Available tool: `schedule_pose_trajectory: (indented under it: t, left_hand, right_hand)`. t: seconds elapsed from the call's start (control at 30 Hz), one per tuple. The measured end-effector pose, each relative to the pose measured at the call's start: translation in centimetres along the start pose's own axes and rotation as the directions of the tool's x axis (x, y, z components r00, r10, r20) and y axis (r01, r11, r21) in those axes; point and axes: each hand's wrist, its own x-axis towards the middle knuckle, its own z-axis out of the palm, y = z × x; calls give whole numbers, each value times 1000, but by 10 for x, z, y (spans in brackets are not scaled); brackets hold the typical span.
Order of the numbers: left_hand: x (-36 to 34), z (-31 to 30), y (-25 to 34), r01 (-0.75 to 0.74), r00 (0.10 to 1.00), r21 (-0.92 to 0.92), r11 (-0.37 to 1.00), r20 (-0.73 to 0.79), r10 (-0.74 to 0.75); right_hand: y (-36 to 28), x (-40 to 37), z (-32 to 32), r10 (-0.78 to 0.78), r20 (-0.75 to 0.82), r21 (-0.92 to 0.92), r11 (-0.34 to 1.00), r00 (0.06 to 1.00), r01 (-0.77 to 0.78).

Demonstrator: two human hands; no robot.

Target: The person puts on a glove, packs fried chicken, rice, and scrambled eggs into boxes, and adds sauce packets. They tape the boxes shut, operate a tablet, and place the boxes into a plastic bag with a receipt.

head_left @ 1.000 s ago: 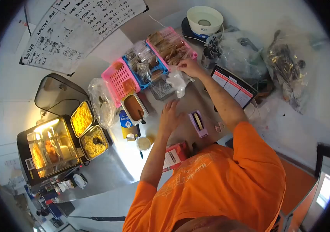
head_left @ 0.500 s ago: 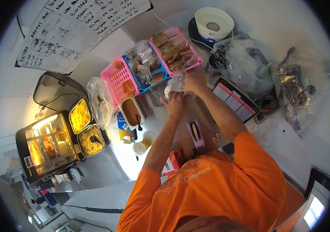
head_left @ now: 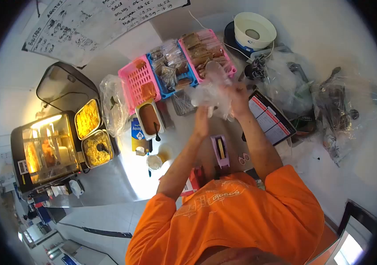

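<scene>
Translucent plastic (head_left: 217, 90), blurred by motion and glove-like in outline, is lifted above the counter in front of the baskets. My right hand (head_left: 238, 98) grips its right side. At its lower left is my left hand (head_left: 202, 118), partly covered by the plastic, so its fingers cannot be made out. Behind the plastic stand a pink basket (head_left: 232, 70) of brown packets and a blue basket (head_left: 165, 94) of clear packets. A tablet or printed board (head_left: 270, 117) leans right of my right forearm.
An empty-looking pink basket (head_left: 129, 84), a sauce tray (head_left: 149, 119), a cup (head_left: 154, 162) and food pans (head_left: 88, 119) sit left. A purple dispenser (head_left: 220, 150) and scissors (head_left: 243, 159) are near my body. A white scale bowl (head_left: 254, 31) and plastic bags (head_left: 285, 79) stand right.
The translucent plastic has come up and spread out between my hands. My right hand has moved down and right, away from the pink basket. The whole view has shifted slightly.
</scene>
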Motion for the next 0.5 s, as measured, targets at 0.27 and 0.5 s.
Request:
schedule_pose_trajectory:
  t: [0.27, 0.5]
  left_hand:
    - [-102, -48, 66, 106, 994, -475, 874, 57, -89]
    - [-188, -92, 51, -87, 993, 272, 958, -50, 105]
  right_hand:
    - [17, -109, 24, -35, 377, -502, 832, 926, 235]
    - [35, -187, 46, 439, 183, -254, 885, 880, -389]
